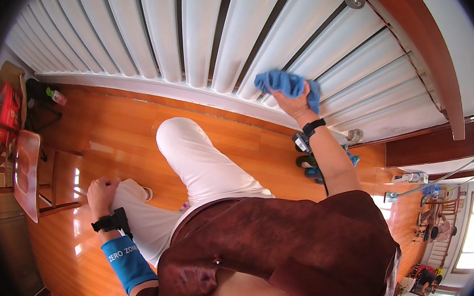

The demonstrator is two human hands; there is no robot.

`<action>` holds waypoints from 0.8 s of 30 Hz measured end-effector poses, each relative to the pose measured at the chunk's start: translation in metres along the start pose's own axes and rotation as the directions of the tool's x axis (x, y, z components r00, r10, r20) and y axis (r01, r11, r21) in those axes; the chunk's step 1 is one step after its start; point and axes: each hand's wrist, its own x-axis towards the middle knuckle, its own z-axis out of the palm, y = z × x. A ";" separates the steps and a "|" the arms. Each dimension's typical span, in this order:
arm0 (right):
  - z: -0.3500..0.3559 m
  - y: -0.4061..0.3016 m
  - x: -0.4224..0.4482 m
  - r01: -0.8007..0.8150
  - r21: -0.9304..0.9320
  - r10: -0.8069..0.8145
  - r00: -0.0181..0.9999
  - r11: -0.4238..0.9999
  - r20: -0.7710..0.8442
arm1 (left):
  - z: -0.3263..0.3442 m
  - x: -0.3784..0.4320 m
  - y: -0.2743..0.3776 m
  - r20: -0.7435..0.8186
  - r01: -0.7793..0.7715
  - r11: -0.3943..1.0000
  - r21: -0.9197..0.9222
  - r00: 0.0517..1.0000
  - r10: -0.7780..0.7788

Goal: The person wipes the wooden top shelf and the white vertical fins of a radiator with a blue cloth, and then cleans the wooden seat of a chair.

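My right hand (295,102) grips a crumpled blue cloth (284,83) and presses it against the lower part of a white column radiator (199,34). The cloth lies over several columns and hides the gaps beneath it. On the left, my left hand (102,196) rests by my bent knee in white trousers (134,202), its fingers curled in with nothing visible in them. A black strap with a small device sits on each wrist.
A wooden chair (28,177) and a red bag (5,112) stand at the left. A spray can or bottle (56,96) is near the radiator's far end. Several bottles (305,162) are behind my right arm. A mop (432,182) and other people (442,230) appear farther right.
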 end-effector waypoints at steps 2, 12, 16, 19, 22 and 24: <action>0.020 -0.011 -0.020 0.086 0.156 -0.087 0.996 0.984 -0.004 | 0.000 -0.002 0.000 -0.022 0.002 1.000 0.021 1.000 -0.001; -0.013 -0.005 0.001 0.425 0.340 -0.437 0.898 0.839 -0.045 | 0.006 -0.004 -0.001 -0.085 -0.005 0.999 -0.040 0.996 0.002; -0.086 0.024 0.070 0.288 0.028 -0.272 0.928 0.957 -0.256 | -0.002 -0.007 0.010 -0.112 -0.002 0.999 -0.054 0.994 -0.004; -0.124 0.038 0.118 0.097 -0.023 -0.099 0.957 0.995 -0.273 | -0.005 -0.008 0.010 -0.050 0.001 1.000 -0.031 0.999 -0.003; -0.162 0.060 0.165 -0.051 0.057 0.070 0.910 0.997 -0.408 | -0.003 -0.010 0.006 -0.061 -0.004 1.000 -0.024 0.998 0.003; -0.170 0.077 0.181 -0.153 0.097 0.181 0.849 0.983 -0.496 | -0.001 -0.009 0.008 -0.134 -0.028 0.999 -0.031 0.991 0.023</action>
